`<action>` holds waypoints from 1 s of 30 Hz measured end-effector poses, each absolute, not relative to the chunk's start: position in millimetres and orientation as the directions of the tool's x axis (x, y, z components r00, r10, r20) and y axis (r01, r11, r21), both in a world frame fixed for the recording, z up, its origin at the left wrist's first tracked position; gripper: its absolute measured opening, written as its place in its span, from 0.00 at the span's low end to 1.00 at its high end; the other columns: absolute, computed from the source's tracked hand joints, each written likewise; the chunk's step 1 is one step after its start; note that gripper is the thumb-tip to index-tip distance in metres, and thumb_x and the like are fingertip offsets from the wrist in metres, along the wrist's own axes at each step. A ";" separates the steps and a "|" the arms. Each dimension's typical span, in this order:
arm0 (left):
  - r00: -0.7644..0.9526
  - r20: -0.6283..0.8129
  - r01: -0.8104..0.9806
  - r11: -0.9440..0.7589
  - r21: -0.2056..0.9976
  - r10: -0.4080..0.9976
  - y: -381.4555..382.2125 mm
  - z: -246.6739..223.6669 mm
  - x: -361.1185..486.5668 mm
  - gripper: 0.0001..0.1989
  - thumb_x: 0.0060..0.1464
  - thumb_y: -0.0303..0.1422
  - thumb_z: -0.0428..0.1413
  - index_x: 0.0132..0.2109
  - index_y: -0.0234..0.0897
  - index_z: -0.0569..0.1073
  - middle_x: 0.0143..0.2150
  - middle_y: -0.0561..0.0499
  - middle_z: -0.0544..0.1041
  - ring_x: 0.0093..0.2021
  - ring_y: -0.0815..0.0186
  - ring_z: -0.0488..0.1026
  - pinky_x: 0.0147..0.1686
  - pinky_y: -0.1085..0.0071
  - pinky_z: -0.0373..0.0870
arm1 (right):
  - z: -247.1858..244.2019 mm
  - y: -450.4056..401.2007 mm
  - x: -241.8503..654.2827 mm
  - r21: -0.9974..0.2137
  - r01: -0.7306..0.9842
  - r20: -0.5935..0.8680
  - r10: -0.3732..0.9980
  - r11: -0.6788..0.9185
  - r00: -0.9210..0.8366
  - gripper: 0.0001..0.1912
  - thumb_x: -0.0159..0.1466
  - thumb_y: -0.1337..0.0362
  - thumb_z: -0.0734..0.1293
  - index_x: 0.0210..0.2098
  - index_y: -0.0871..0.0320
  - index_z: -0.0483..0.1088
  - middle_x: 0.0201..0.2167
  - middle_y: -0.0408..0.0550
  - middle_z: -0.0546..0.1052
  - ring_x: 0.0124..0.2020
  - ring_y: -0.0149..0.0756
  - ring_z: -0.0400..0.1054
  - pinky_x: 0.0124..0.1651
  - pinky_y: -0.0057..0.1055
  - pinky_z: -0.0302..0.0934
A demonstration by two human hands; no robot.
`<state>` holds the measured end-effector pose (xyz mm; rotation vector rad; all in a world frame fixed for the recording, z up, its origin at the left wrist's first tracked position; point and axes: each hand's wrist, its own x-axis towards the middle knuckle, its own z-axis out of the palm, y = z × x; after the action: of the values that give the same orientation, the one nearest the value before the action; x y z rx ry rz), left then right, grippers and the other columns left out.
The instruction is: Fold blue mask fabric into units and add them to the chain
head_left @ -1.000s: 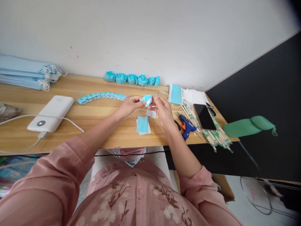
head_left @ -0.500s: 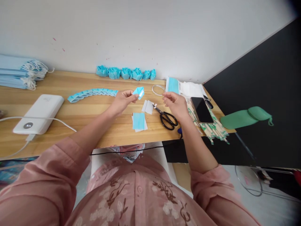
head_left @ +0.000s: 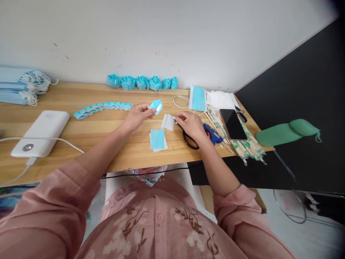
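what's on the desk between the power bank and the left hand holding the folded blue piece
In the head view, only a curved strip of folded blue petals; the rest is bare wood.

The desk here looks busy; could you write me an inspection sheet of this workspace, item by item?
Surface: wooden table against a white wall.
Job's things: folded blue piece; white pieces; blue-and-white squares; black scissors.
Clutter: blue pleated strip; row of blue rosettes; stack of masks; single mask; glue gun; phone; bundled sticks; white loop.
Hands: left hand pinches the folded blue piece; right hand rests on the scissors.
Cables: white cable plugged into the power bank.
Surroundings: green object, dark panel on the right.
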<state>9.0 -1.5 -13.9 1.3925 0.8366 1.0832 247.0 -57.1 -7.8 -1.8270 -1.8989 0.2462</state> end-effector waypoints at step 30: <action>0.364 0.119 -0.075 -0.098 0.992 0.924 -7.5 -4.8 10.7 0.17 0.44 0.44 0.65 0.25 0.36 0.71 0.25 0.53 0.72 0.28 0.71 0.66 0.35 0.71 0.64 | 5.2 -58.8 232.1 -0.664 0.719 0.347 0.937 0.207 0.051 0.17 0.66 0.59 0.64 0.51 0.56 0.76 0.46 0.50 0.82 0.43 0.42 0.75 0.49 0.42 0.69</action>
<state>10.7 -7.5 -4.8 1.4024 0.8333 1.0281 232.1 -58.8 5.2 -1.5632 -1.7170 0.3595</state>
